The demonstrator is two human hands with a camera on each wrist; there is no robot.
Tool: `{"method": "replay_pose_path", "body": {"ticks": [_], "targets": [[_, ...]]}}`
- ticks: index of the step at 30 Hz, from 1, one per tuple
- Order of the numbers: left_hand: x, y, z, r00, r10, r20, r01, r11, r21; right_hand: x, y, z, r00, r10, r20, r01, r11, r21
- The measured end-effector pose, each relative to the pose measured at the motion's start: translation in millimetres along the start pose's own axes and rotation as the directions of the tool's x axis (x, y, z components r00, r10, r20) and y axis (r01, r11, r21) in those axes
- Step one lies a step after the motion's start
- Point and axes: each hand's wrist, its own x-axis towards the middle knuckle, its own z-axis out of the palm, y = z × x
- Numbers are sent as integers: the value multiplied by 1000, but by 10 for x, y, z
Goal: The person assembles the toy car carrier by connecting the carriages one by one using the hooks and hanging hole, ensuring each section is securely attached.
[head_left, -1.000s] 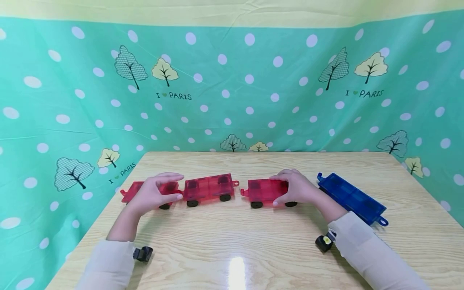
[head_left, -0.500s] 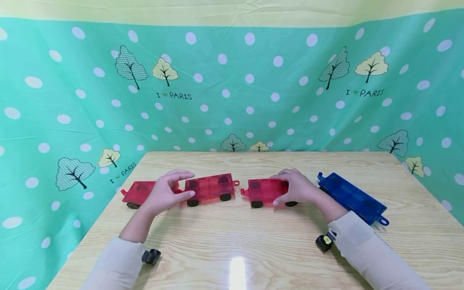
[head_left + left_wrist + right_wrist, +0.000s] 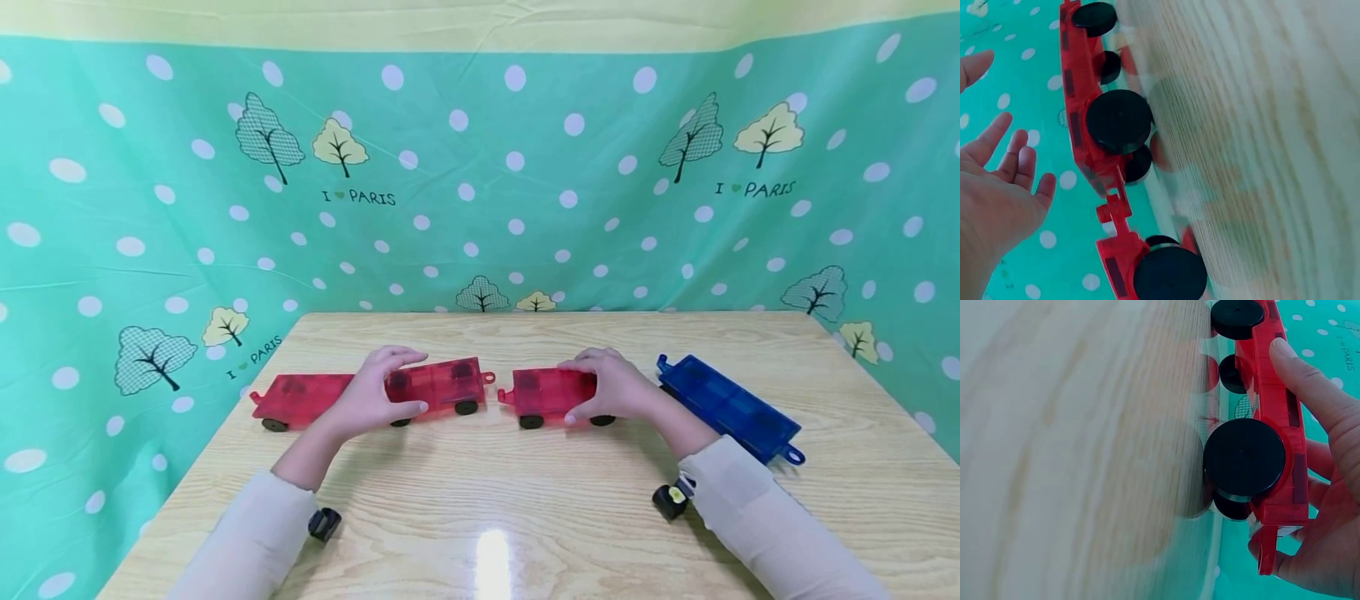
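In the head view, two red toy train cars stand coupled: the left car [image 3: 306, 393] and the middle car [image 3: 450, 385]. My left hand [image 3: 366, 403] is over their joint, fingers and thumb spread wide. The left wrist view shows that hand [image 3: 1004, 197] apart from the cars, with the hook-and-ring coupling [image 3: 1115, 209] visible. A third red train car [image 3: 543, 393] stands apart to the right, its hook toward the middle car's ring [image 3: 489, 378]. My right hand [image 3: 618, 388] grips its right end. In the right wrist view, the thumb [image 3: 1310, 378] presses the car's side.
A blue train car [image 3: 731, 408] lies slanted on the right, behind the right forearm. All of them are on a light wooden table [image 3: 420, 508]. A green dotted cloth [image 3: 517, 208] hangs along the back and sides.
My left hand has moved right, from over the left red car to the near end of the middle one. The cars and my right hand have stayed in place.
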Motion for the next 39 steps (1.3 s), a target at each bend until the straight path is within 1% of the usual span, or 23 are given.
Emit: {"method": "replay_pose_path", "body": {"ticks": [8,14,17,20,25,32,39], "targets": [[142,-25,92,995,32,94,-43,993,114,1,5,1,1000,17,5,-17,1000,4],[237,-20,153,989,57,138,-81,981,174,-1,3,6,1000,11,-2,-11,1000,2],[292,-12,190,986,42,160,-77,973,217,2,2,14,1000,6,-5,-6,1000,-3],[349,-5,224,983,11,182,-59,964,261,6,-2,19,1000,4,-11,-4,1000,-8],[430,19,276,978,-24,209,-43,950,308,12,-9,31,1000,4,-11,-4,1000,-7],[521,45,355,972,-48,229,-35,937,347,14,-20,44,1000,-7,-8,7,1000,-9],[579,42,392,973,-55,225,-32,930,367,10,-24,30,1000,-27,1,27,1000,1]]}}
